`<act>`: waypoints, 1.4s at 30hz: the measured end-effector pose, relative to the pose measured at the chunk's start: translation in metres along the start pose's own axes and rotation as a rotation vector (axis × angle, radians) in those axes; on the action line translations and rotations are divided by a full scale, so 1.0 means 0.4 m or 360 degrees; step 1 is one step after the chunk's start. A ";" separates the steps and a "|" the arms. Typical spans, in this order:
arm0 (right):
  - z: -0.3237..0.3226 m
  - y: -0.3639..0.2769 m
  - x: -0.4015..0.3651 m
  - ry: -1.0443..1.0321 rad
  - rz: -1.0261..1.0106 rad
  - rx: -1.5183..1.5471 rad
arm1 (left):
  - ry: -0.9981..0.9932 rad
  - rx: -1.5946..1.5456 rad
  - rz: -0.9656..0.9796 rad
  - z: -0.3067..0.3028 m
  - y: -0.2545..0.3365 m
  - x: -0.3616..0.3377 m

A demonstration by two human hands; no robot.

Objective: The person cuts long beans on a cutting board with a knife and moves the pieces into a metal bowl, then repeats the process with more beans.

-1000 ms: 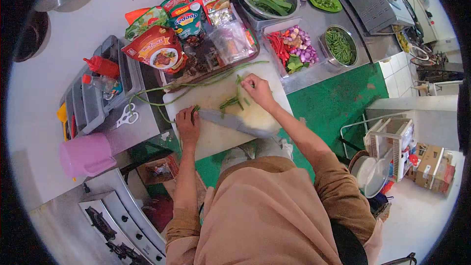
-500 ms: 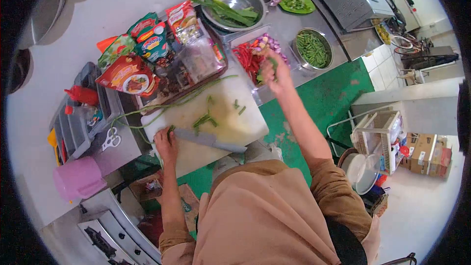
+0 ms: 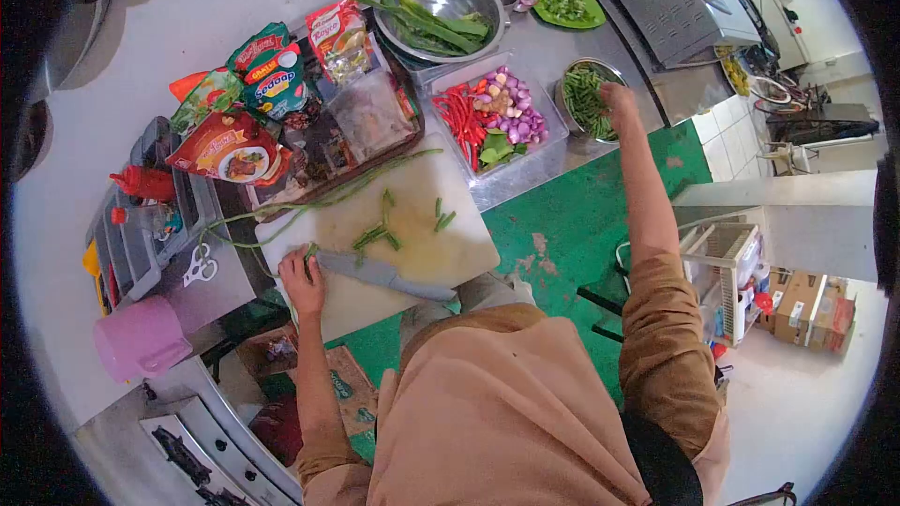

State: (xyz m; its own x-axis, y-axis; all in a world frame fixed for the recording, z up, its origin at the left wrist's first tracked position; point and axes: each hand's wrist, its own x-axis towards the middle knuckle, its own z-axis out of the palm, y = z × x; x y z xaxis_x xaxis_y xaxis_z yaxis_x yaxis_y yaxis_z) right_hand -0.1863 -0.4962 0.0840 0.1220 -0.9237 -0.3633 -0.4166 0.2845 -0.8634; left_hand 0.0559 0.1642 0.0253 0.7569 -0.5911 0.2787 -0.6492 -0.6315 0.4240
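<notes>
**Reaching Far While A Knife Waits**

The left hand point(image 3: 302, 283) is closed around the handle of the big knife point(image 3: 389, 275). The knife lies flat along the near edge of the cutting board point(image 3: 441, 258).

The right hand point(image 3: 619, 98) stretches well past the board's far right corner, over the metal bowl point(image 3: 561, 105) of cut beans. I cannot tell if its fingers grip bean bits or hold nothing.

A few cut bits point(image 3: 375, 236) sit in the middle of the board. The long beans point(image 3: 319, 199) trail off its far left side.

I think the knife could slip off that near edge, because the person leans away from it. The arm could also bump the chilli tray point(image 3: 502, 178) just past the board.
</notes>
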 end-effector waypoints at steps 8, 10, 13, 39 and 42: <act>0.081 -0.068 -0.397 -0.0037 -0.1272 -0.0454 | -0.0026 0.0017 -0.0032 -0.002 -0.002 0.000; 0.136 -0.002 -0.586 -0.0469 -0.1484 -0.0447 | -0.0019 0.0058 -0.0033 0.007 -0.011 -0.003; 0.223 0.132 -0.744 -0.1036 -0.1759 -0.0875 | -0.0009 0.0017 -0.0025 0.006 -0.011 -0.003; 0.182 0.013 -0.723 -0.0180 -0.1430 -0.0617 | 0.0083 -0.0058 0.0140 -0.004 -0.010 -0.004; 0.065 -0.053 -0.531 0.0221 -0.1427 -0.0583 | 0.0102 -0.0070 0.0144 -0.006 -0.006 0.002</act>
State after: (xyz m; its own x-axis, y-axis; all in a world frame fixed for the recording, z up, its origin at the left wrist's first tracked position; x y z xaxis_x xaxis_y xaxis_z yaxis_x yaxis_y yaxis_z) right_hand -0.1800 -0.2994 0.1705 0.4327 -0.7873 0.4393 -0.4778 -0.6135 -0.6288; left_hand 0.0582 0.1665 0.0265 0.6997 -0.6104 0.3712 -0.7120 -0.5536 0.4319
